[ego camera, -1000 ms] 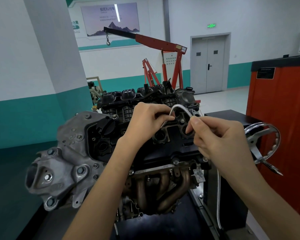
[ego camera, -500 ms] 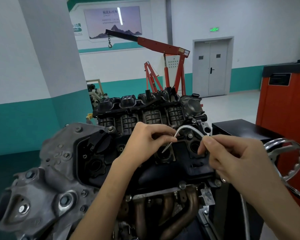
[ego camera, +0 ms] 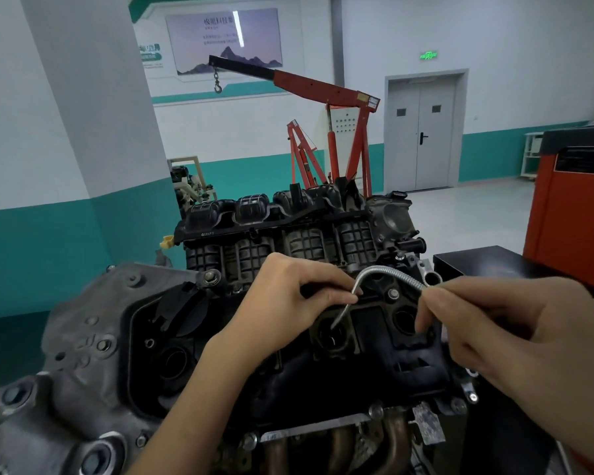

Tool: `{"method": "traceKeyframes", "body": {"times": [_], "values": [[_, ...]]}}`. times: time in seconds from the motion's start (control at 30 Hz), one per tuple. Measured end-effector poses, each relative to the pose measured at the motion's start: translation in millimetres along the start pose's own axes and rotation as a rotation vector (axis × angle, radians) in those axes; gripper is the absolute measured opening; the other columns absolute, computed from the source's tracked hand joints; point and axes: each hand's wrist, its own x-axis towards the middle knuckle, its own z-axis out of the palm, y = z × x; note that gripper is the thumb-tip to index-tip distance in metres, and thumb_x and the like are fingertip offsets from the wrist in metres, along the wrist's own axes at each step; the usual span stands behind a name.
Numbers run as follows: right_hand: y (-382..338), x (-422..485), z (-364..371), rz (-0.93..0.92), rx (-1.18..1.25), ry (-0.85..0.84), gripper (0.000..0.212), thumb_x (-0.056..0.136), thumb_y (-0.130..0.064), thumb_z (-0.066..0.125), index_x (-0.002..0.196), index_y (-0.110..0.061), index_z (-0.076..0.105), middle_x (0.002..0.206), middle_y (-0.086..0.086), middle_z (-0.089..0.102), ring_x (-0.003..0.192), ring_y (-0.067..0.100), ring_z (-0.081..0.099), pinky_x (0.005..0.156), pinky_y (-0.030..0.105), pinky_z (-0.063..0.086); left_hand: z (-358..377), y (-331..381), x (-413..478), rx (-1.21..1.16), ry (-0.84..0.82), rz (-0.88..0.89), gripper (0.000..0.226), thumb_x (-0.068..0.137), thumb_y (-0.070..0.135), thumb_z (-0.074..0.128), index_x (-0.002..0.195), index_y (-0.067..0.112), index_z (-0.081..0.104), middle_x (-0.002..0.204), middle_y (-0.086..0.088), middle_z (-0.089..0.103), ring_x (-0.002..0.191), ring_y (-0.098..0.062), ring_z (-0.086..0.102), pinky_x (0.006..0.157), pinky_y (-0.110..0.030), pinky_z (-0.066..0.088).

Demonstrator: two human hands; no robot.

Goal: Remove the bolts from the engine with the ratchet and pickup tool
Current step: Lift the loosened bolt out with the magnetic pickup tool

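Both hands pinching the pickup tool (ego camera: 384,270), a bendy silver coil shaft, over the top of the engine (ego camera: 83,354). Left hand (ego camera: 288,303): grip closed on the shaft near its lower end, between thumb and forefinger. Right hand (ego camera: 515,337): grip closed on the shaft further up, with curled fingertips. Arched between the two grips, then angled down, thin tip in the middle of three round wells in the black cover. One bolt (ego camera: 393,294) seated under the arch. Pale lettering on the black intake manifold (ego camera: 306,241), too small to read. Chinese characters on one wall poster (ego camera: 223,39), blurred. One green exit sign (ego camera: 428,55) above one grey double door (ego camera: 424,132). One red engine crane (ego camera: 323,85) behind, with one hook. One orange cabinet (ego camera: 576,214) at right.
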Motion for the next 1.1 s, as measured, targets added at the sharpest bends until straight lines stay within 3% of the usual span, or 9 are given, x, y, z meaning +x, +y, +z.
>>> {"method": "traceKeyframes", "body": {"times": [0.23, 0.4, 0.47, 0.67, 0.83, 0.97, 1.1], "values": [[5.7, -1.6, 0.6, -0.027, -0.103, -0.003, 0.033, 0.076, -0.052, 0.048, 0.065, -0.026, 0.067, 0.034, -0.013, 0.036, 0.029, -0.003, 0.03, 0.037, 0.004, 0.026, 3.4, -2.3, -0.5, 0.039, 0.001, 0.07, 0.01, 0.08, 0.011, 0.076, 0.09, 0.012, 0.078, 0.086, 0.006, 0.076, 0.08, 0.003, 0.069, 0.075, -0.01, 0.05], [10.1, 8.5, 7.3, 0.048, -0.034, -0.035, 0.036, 0.086, -0.052, 0.058, 0.063, -0.026, 0.066, 0.037, 0.0, 0.043, 0.033, 0.002, 0.034, 0.039, 0.01, 0.031, 3.1, -12.3, -2.2, 0.059, -0.019, 0.011, 0.011, 0.081, 0.012, 0.076, 0.092, 0.014, 0.078, 0.088, 0.007, 0.076, 0.082, 0.002, 0.069, 0.078, -0.014, 0.053], [10.2, 12.1, 10.5, 0.09, -0.024, -0.049, 0.035, 0.076, -0.053, 0.052, 0.061, -0.024, 0.065, 0.037, 0.001, 0.045, 0.033, 0.002, 0.036, 0.04, 0.01, 0.031, 5.7, -15.3, -4.3, 0.074, -0.053, -0.025, 0.011, 0.084, 0.014, 0.074, 0.094, 0.016, 0.078, 0.089, 0.008, 0.076, 0.084, 0.001, 0.069, 0.081, -0.019, 0.054], [25.0, 8.7, 25.5, 0.2, -0.032, -0.125, 0.027, 0.087, -0.028, 0.055, 0.061, -0.023, 0.063, 0.038, 0.0, 0.043, 0.035, 0.005, 0.036, 0.044, 0.011, 0.031, 11.0, -23.2, -8.3, 0.257, -0.183, -0.056, 0.013, 0.088, 0.022, 0.07, 0.099, 0.021, 0.076, 0.092, 0.011, 0.072, 0.088, -0.006, 0.064, 0.084, -0.03, 0.05], [26.8, -6.6, 30.1, 0.246, 0.059, -0.087, 0.03, 0.075, -0.047, 0.049, 0.063, -0.024, 0.066, 0.038, -0.001, 0.041, 0.037, 0.004, 0.035, 0.045, 0.013, 0.032, 10.9, -19.9, -8.0, 0.318, -0.227, -0.021, 0.011, 0.089, 0.026, 0.07, 0.096, 0.021, 0.075, 0.094, 0.014, 0.07, 0.092, -0.005, 0.058, 0.091, -0.026, 0.038], [23.6, -12.6, 27.4, 0.206, 0.067, -0.013, 0.028, 0.075, -0.044, 0.052, 0.062, -0.022, 0.066, 0.039, 0.002, 0.042, 0.037, 0.004, 0.036, 0.051, 0.007, 0.033, 9.8, -13.4, -10.4, 0.266, -0.159, 0.007, 0.007, 0.087, 0.021, 0.072, 0.092, 0.02, 0.076, 0.09, 0.012, 0.073, 0.088, -0.004, 0.062, 0.089, -0.025, 0.041], [14.4, -16.7, 19.9, 0.151, 0.101, 0.041, 0.033, 0.069, -0.048, 0.053, 0.062, -0.019, 0.067, 0.038, 0.005, 0.041, 0.037, 0.006, 0.035, 0.042, 0.015, 0.032, 2.2, -4.1, -7.0, 0.241, -0.089, 0.067, 0.009, 0.081, 0.018, 0.077, 0.09, 0.019, 0.077, 0.086, 0.011, 0.073, 0.085, -0.003, 0.061, 0.084, -0.019, 0.043]]}}
